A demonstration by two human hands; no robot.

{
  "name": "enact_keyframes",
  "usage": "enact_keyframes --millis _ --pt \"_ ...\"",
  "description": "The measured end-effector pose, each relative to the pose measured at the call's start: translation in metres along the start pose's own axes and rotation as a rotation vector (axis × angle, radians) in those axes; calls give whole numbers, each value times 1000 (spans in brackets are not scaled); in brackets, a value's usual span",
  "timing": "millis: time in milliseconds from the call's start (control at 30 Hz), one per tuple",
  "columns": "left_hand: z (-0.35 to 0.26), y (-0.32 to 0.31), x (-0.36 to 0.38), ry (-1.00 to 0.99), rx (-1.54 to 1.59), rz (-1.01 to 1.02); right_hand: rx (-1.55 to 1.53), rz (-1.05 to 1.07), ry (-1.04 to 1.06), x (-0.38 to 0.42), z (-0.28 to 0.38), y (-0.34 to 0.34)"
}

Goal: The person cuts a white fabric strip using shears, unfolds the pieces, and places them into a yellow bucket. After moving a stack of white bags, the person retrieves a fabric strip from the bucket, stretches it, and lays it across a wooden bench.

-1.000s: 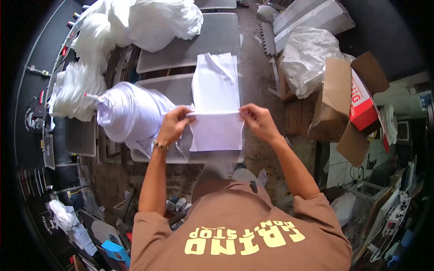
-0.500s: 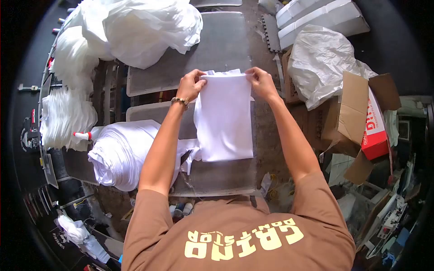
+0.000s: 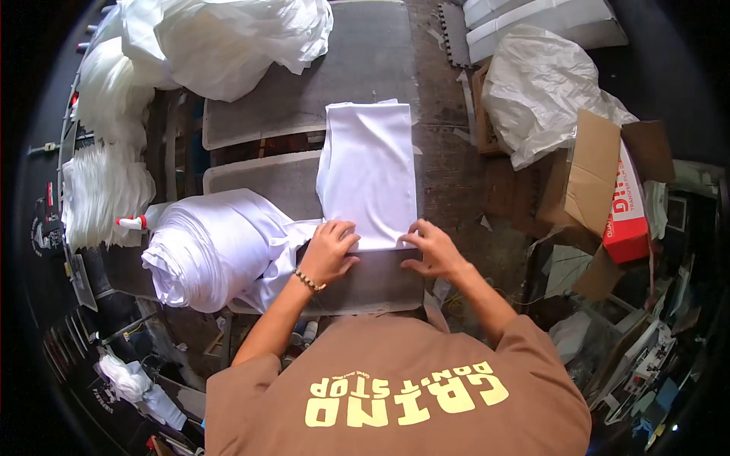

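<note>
A folded white cloth (image 3: 369, 171) lies flat as a long rectangle on the grey board in front of me. My left hand (image 3: 331, 252) rests at its near left corner, fingertips on the fabric and thumb held apart. At the near right corner, my right hand (image 3: 435, 251) touches the edge with its fingertips, its thumb also apart. To the left sits a big roll of white fabric (image 3: 205, 247), whose loose end trails toward the folded cloth and passes by my left hand.
Grey boards (image 3: 365, 285) form the work surface, with gaps between them. White fabric under plastic (image 3: 236, 45) is heaped at the far left, near stacked white sheets (image 3: 106, 197). On the right stand an open cardboard box (image 3: 582, 175) and a crumpled white bag (image 3: 540, 91).
Both hands have left the cloth's far edge and come back to its near corners. The far edge now lies flat on the board.
</note>
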State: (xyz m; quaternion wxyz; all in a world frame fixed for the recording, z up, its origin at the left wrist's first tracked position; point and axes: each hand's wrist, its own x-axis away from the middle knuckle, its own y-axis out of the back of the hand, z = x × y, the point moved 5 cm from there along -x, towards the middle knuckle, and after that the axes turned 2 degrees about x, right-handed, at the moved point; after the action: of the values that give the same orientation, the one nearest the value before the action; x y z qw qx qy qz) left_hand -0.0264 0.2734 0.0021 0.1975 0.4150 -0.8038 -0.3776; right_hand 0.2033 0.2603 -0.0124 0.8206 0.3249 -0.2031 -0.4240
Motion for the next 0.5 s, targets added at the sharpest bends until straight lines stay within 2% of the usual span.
enact_keyframes --millis 133,167,300,367,500 --pt "1 -14 17 -145 -148 -154 33 -183 -42 23 -9 -24" --pt "2 -16 20 -165 -173 -138 35 -257 -40 24 -9 -24" --pt "1 -11 19 -150 -191 -130 39 -313 11 21 -4 -19" --pt "-7 3 16 -82 -162 -144 21 -382 48 21 8 -5" --pt "-37 37 25 -141 -200 -102 10 -313 87 25 40 27"
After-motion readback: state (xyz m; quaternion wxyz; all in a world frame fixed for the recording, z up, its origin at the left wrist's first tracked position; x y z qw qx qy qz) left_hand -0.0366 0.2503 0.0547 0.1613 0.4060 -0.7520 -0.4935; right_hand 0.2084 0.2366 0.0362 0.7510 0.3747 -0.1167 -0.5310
